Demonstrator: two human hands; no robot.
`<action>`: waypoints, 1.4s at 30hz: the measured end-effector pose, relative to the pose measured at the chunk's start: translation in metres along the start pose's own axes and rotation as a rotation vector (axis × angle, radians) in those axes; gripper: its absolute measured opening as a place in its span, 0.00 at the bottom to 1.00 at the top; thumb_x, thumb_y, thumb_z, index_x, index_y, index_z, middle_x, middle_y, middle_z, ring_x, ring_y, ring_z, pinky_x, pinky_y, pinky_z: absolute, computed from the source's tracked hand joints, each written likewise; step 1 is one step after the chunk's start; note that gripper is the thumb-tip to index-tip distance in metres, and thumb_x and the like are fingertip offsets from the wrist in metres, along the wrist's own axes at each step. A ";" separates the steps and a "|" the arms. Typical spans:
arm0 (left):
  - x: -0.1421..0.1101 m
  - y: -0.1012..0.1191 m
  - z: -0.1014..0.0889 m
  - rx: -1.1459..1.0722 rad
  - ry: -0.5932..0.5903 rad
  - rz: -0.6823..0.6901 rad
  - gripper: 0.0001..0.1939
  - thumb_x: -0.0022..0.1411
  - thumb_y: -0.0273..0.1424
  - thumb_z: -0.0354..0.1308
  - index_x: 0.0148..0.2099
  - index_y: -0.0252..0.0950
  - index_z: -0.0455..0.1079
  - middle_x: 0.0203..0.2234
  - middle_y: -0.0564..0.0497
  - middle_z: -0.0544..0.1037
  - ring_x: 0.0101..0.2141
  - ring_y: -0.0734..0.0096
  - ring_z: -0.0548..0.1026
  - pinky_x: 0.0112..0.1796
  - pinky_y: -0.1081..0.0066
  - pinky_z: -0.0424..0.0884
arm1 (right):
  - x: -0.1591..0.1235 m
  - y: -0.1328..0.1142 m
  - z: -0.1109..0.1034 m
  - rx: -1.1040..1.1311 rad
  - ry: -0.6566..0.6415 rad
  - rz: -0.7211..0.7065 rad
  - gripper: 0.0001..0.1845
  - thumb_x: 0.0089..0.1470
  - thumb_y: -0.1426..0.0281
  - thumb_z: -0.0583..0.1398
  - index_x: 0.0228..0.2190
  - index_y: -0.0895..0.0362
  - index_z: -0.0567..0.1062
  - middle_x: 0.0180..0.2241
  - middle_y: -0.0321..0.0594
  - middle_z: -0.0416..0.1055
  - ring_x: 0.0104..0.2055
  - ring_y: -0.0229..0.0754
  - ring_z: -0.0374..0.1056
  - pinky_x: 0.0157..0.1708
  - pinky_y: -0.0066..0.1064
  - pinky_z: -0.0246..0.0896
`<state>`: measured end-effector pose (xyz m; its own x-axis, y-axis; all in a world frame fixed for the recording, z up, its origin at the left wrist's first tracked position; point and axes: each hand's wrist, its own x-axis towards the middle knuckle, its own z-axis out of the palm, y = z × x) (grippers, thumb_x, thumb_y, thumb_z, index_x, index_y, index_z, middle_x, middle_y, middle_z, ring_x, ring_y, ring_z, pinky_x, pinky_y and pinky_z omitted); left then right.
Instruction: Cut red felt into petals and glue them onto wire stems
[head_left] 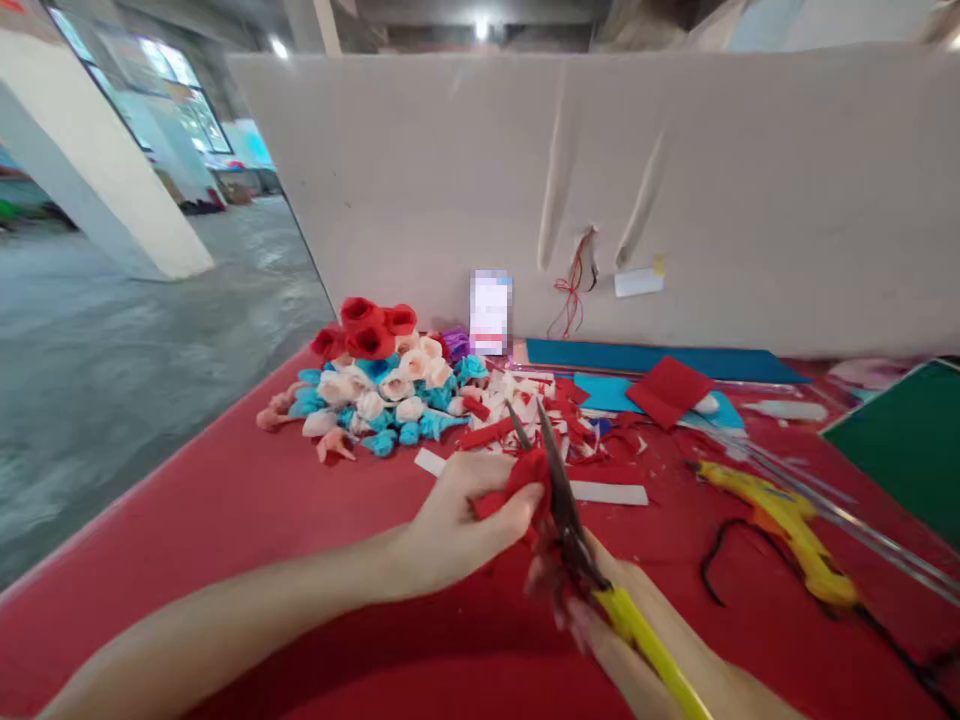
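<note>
In the head view, my left hand [454, 525] pinches a bunched piece of red paper [531, 475] between thumb and fingers. My right hand [619, 625] is wrapped round a pair of scissors [562, 490] with yellow handles, its fingers blurred. The blades point away from me, slightly parted, and pass right beside the red paper; whether they touch it I cannot tell. Beyond the blade tips lies a heap of red and white paper scraps [517, 395]. A white paper strip [609, 493] lies just right of the blades.
Red, white and blue paper flowers [371, 390] are heaped at the back left. Against the white board [420, 180] leans a phone [490, 312]. A yellow glue gun [787, 525] with a black cord lies right, near a green sheet [907, 450]. A red square [670, 391] rests on blue paper.
</note>
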<state>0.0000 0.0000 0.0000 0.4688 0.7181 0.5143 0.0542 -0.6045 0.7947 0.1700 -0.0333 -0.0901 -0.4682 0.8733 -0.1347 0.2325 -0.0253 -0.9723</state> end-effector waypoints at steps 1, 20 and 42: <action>0.000 0.000 0.000 0.005 -0.003 -0.008 0.14 0.58 0.23 0.46 0.22 0.31 0.65 0.16 0.54 0.68 0.18 0.81 0.65 0.22 0.82 0.62 | -0.006 -0.005 0.001 -0.018 0.027 -0.009 0.24 0.53 0.50 0.46 0.36 0.57 0.65 0.21 0.37 0.63 0.19 0.33 0.58 0.18 0.23 0.54; -0.005 0.000 0.000 -0.086 -0.054 -0.086 0.15 0.63 0.28 0.46 0.26 0.31 0.68 0.22 0.53 0.73 0.24 0.80 0.71 0.29 0.81 0.66 | -0.031 -0.043 0.012 -0.135 0.241 -0.001 0.20 0.56 0.53 0.46 0.31 0.58 0.64 0.21 0.37 0.63 0.18 0.31 0.55 0.16 0.22 0.51; -0.002 0.000 -0.006 -0.150 -0.065 -0.195 0.20 0.63 0.33 0.45 0.20 0.32 0.63 0.16 0.53 0.67 0.19 0.79 0.65 0.24 0.77 0.61 | -0.038 -0.063 0.013 -0.239 0.265 0.010 0.15 0.57 0.59 0.44 0.29 0.57 0.61 0.16 0.32 0.59 0.14 0.30 0.53 0.12 0.21 0.46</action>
<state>-0.0059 0.0006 0.0004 0.5182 0.7894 0.3291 0.0197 -0.3957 0.9182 0.1619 -0.0711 -0.0258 -0.2349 0.9702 -0.0595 0.4440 0.0527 -0.8945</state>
